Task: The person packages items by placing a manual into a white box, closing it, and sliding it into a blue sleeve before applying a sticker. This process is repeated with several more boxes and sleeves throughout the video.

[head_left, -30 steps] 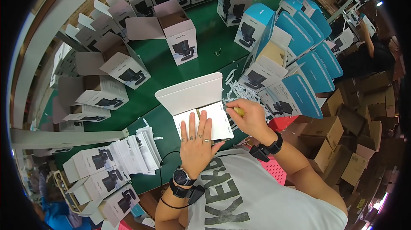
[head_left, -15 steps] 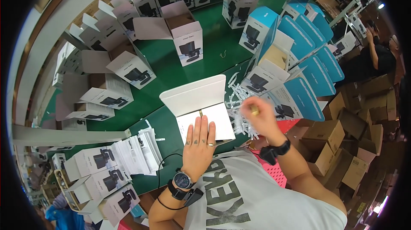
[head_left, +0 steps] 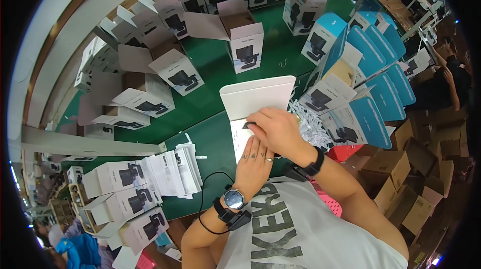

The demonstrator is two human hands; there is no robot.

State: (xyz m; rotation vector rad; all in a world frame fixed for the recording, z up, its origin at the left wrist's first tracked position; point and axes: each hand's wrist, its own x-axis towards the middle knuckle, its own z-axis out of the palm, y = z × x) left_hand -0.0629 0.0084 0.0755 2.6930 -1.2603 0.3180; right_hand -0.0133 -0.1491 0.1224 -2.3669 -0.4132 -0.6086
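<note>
Head camera view: a white box [head_left: 258,92] stands right in front of the person on the green table [head_left: 213,136], its lid raised on the far side and leaning away from the hands. Its pale inner panel lies under and just left of the fingers. The left hand [head_left: 254,165] reaches in from the near side, spread flat with straight fingers laid on the near part of that panel. The right hand [head_left: 277,127] comes from the right and lies over the far part of the box, close to the fold of the lid. Its fingers are bent, thumb and forefinger brought close at a small dark spot [head_left: 247,125]; I cannot tell whether they pinch it. The two hands are close together, the right just beyond the left fingertips; whether they touch is unclear.

Just right of the box lies a tangled heap of white strips [head_left: 314,127]. Farther right stand boxes with blue flaps [head_left: 370,48]. Left of the left hand, near, is a stack of white papers [head_left: 170,175], with printed boxes [head_left: 117,175] beside it. Beyond the white box, on the far side, an open printed box [head_left: 246,48] faces the person. A black watch [head_left: 234,199] sits on the left wrist.
</note>
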